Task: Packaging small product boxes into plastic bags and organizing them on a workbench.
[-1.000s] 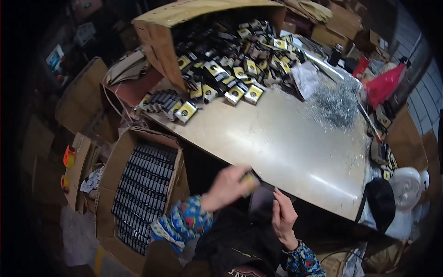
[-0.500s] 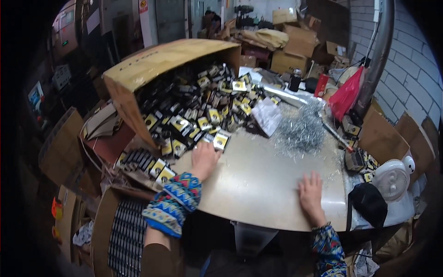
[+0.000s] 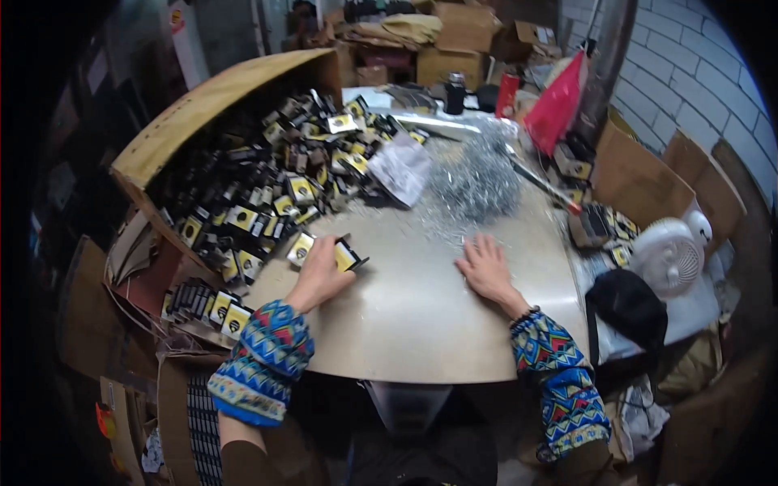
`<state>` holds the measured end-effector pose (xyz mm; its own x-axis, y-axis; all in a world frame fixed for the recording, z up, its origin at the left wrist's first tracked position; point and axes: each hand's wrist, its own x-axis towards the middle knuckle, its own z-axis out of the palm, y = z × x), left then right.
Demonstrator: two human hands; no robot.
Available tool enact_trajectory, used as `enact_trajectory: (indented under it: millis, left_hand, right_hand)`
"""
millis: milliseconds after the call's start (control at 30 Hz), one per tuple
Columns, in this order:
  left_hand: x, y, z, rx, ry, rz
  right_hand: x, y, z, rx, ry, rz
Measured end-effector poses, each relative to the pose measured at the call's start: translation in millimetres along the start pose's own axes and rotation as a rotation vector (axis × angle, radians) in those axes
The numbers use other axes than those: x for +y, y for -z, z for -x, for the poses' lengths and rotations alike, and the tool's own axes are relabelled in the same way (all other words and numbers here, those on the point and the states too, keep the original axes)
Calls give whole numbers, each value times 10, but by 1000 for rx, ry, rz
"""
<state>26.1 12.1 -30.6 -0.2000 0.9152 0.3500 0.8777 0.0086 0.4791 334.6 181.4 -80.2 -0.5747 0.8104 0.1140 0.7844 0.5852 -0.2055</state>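
Hands — left [image 3: 322, 273] pinching yellow-black box [image 3: 347, 258], well apart from right [image 3: 489, 270] (spread on tabletop [image 3: 405, 332]).

From the left one of two fisheye cameras worn side by side on the person's head, the view looks forward and obliquely down over the near edge of the table [image 3: 421, 332], with the left grip [image 3: 322, 274] and right grip [image 3: 489, 271] at close range around mid-frame. The picture is upright, the sleeves [image 3: 263, 356] rising from below, and its field is so wide that the table's edge bows and darkness rings the rim. Its upper part reaches past the table to piled cartons [image 3: 463, 29] farther off and, at right, a block wall [image 3: 689, 89].
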Motion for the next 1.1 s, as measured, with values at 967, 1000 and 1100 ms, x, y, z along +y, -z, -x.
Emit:
enact_trajectory:
  millis: [967,1000,1100]
  left_hand:
    - [1163,-1085,3205,-294,1011,1463]
    - [1223,-1088,3216,-235,1050,1505]
    - [1388,-1068,3259,-105,1187,1604]
  right_hand:
    - [-1173,-166,1108,186,378,-171]
    - [-1278,-156,1247,196,351,-185]
    - [-1486,-100,1650,177,325,-192]
